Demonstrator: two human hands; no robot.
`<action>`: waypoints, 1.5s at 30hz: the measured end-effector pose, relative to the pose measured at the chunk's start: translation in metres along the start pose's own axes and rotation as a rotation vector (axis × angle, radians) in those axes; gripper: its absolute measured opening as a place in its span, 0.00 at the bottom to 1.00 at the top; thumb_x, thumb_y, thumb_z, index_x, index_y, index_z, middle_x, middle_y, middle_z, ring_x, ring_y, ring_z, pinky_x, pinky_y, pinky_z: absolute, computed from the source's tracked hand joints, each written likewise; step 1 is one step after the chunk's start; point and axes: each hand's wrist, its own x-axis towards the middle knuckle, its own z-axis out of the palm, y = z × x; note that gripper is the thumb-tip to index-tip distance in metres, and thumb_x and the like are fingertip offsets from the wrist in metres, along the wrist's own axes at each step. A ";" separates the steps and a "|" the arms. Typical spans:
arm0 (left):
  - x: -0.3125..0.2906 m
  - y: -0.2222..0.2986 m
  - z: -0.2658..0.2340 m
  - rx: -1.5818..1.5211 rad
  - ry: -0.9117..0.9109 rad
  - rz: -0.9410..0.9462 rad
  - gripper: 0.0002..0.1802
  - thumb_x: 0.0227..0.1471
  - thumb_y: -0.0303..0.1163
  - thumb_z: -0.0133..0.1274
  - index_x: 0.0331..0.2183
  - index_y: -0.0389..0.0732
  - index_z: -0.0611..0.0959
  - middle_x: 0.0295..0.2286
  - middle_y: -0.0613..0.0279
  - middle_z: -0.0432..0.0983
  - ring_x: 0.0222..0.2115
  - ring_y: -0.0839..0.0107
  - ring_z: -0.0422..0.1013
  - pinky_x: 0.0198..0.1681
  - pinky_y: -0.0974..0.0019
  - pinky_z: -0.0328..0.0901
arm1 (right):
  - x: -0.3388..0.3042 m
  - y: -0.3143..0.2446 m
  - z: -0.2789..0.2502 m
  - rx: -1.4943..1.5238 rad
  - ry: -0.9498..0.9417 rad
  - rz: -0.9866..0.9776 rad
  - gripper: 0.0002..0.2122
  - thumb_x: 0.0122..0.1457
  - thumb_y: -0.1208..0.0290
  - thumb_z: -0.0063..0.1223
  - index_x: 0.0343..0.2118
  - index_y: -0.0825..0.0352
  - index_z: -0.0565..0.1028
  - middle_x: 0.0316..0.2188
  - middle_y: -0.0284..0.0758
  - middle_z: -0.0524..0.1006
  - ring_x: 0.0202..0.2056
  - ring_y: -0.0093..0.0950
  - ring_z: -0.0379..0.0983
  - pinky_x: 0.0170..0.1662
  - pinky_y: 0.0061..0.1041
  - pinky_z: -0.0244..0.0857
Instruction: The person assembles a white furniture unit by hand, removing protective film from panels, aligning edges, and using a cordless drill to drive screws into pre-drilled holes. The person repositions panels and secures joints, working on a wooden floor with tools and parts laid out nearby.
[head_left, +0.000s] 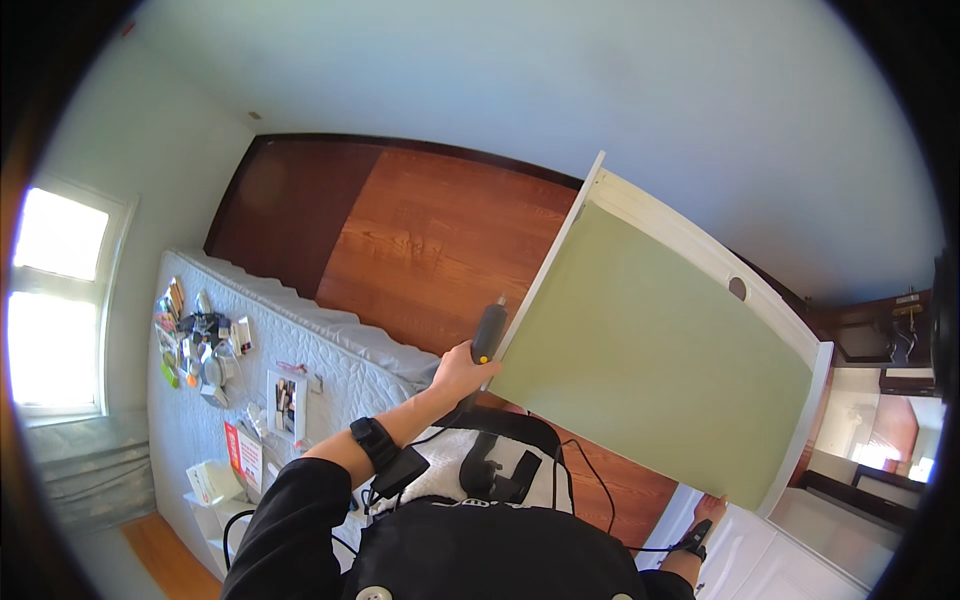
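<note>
My left hand [464, 374] is closed around a dark grey electric screwdriver [490, 332] with a yellow button. The screwdriver's narrow tip points up and away, beside the white left edge of a large green panel [660, 350] framed in white. The panel's far white rail [700, 240] has a dark round hole in it. At the panel's near right edge, my right hand [708, 510] grips the border; its lower fingers are partly hidden. Both wrists wear black bands, and cables run from them.
To the left, a bed [340, 350] with a pale quilted cover bears several tools, bottles, a small tray [287, 404] and papers. Reddish wood floor [440, 230] lies beyond it. A white cabinet [750, 555] stands at lower right. A bright window [60, 300] is at far left.
</note>
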 end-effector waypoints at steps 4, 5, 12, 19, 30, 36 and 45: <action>-0.013 -0.008 0.007 -0.029 -0.007 0.066 0.21 0.42 0.38 0.63 0.36 0.34 0.80 0.27 0.60 0.78 0.28 0.72 0.74 0.35 0.68 0.67 | -0.013 0.038 0.013 0.008 -0.094 0.243 0.17 0.65 0.60 0.45 0.50 0.68 0.71 0.49 0.38 0.75 0.51 0.32 0.70 0.55 0.32 0.65; -0.016 -0.009 0.008 -0.073 -0.022 0.056 0.21 0.43 0.39 0.63 0.36 0.34 0.80 0.27 0.61 0.78 0.28 0.73 0.73 0.34 0.68 0.67 | -0.025 0.052 0.022 -0.015 -0.086 0.303 0.19 0.64 0.59 0.47 0.51 0.68 0.70 0.51 0.38 0.74 0.51 0.34 0.69 0.56 0.34 0.64; -0.005 -0.034 -0.007 -0.236 -0.264 0.003 0.21 0.45 0.40 0.64 0.36 0.34 0.80 0.28 0.63 0.77 0.28 0.78 0.72 0.34 0.73 0.67 | -0.209 0.156 0.121 -0.118 -0.185 0.758 0.24 0.59 0.56 0.55 0.52 0.68 0.68 0.54 0.41 0.70 0.55 0.40 0.64 0.60 0.47 0.56; 0.030 -0.058 -0.039 -0.709 -0.511 -0.203 0.13 0.50 0.32 0.62 0.34 0.32 0.80 0.29 0.60 0.78 0.29 0.75 0.74 0.35 0.74 0.69 | -0.371 0.225 0.211 -0.161 -0.165 1.091 0.30 0.59 0.54 0.56 0.55 0.74 0.63 0.54 0.43 0.67 0.58 0.40 0.61 0.63 0.44 0.55; 0.072 -0.233 -0.136 -0.867 0.217 -0.449 0.14 0.46 0.30 0.63 0.26 0.30 0.76 0.19 0.55 0.76 0.15 0.68 0.74 0.18 0.68 0.71 | -0.388 0.291 0.212 -0.276 -0.201 1.039 0.22 0.58 0.62 0.58 0.50 0.71 0.68 0.49 0.41 0.72 0.52 0.38 0.68 0.58 0.39 0.63; 0.015 -0.356 -0.102 -0.611 0.445 -0.623 0.16 0.43 0.33 0.65 0.27 0.34 0.76 0.19 0.58 0.76 0.15 0.70 0.74 0.19 0.66 0.69 | -0.373 0.286 0.212 -0.244 -0.173 1.128 0.21 0.50 0.71 0.62 0.46 0.74 0.69 0.45 0.43 0.74 0.48 0.39 0.69 0.55 0.41 0.65; -0.079 -0.438 -0.032 0.090 0.470 -0.649 0.27 0.40 0.49 0.66 0.34 0.39 0.76 0.28 0.52 0.79 0.31 0.52 0.76 0.35 0.52 0.69 | -0.358 0.285 0.235 -0.580 -0.162 0.902 0.16 0.56 0.70 0.56 0.43 0.75 0.71 0.38 0.42 0.76 0.43 0.36 0.73 0.49 0.35 0.70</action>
